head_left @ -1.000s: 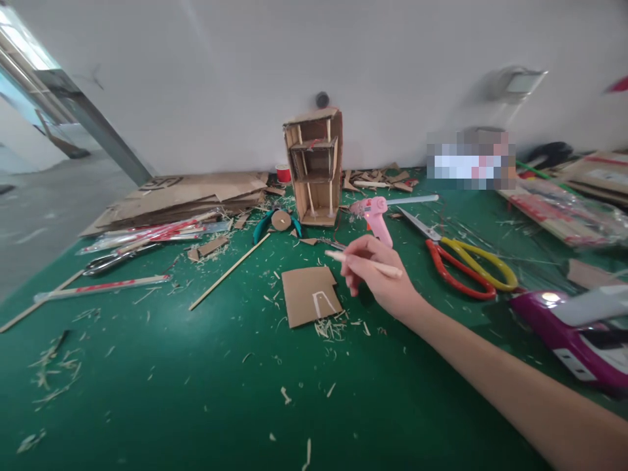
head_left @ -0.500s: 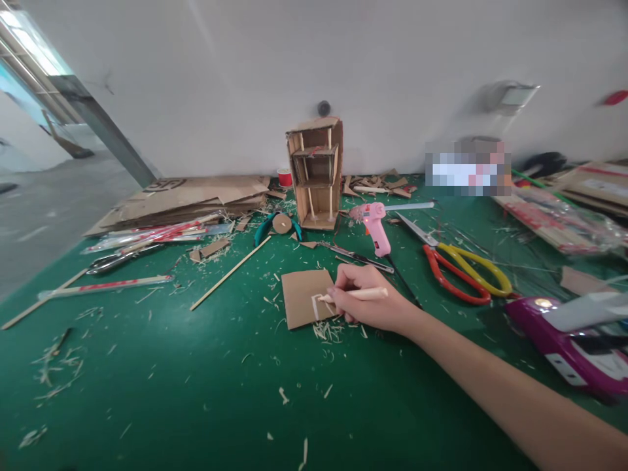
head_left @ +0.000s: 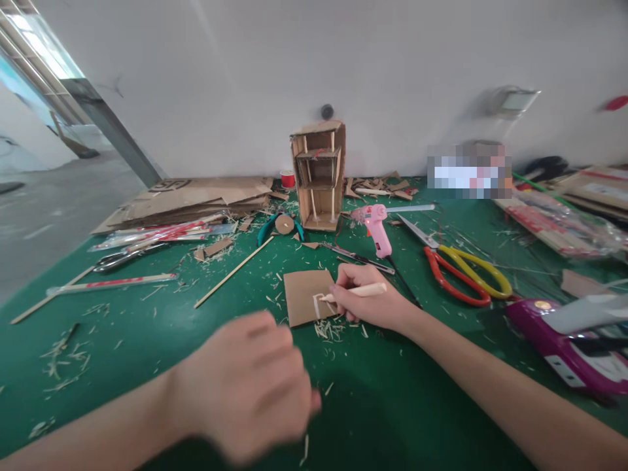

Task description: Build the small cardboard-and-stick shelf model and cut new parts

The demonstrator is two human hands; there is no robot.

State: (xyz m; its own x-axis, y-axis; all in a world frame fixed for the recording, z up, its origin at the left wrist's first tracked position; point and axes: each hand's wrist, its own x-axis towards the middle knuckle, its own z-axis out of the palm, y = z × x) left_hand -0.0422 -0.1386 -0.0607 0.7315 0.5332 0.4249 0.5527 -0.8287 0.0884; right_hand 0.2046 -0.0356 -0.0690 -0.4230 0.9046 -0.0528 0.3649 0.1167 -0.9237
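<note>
My right hand (head_left: 366,297) is closed in a writing grip on a pale pen-like stick (head_left: 370,290). The stick's tapered tip meets a small square of brown cardboard (head_left: 301,297), beside a pale angled mark (head_left: 316,306) on it. Its fingers rest at the cardboard's right edge. In the near foreground my left hand (head_left: 260,386) is blurred, back of the hand up, with its fingers curled under; what they hold, if anything, is hidden. Pale wood shavings (head_left: 328,330) lie along the cardboard's near edge.
Behind stands a cardboard shelf box (head_left: 317,219) with thin sticks. A pink glue gun (head_left: 377,232), red-and-yellow scissors (head_left: 458,275), a craft knife (head_left: 360,257) and teal-handled pliers (head_left: 267,230) lie around. A purple device (head_left: 564,353) sits right; stacked cardboard (head_left: 196,196) and wrapped sticks are left.
My left hand has come into view from below, in front of the cardboard. My right hand stays at the cardboard with the pen-like stick. The view has shifted slightly.
</note>
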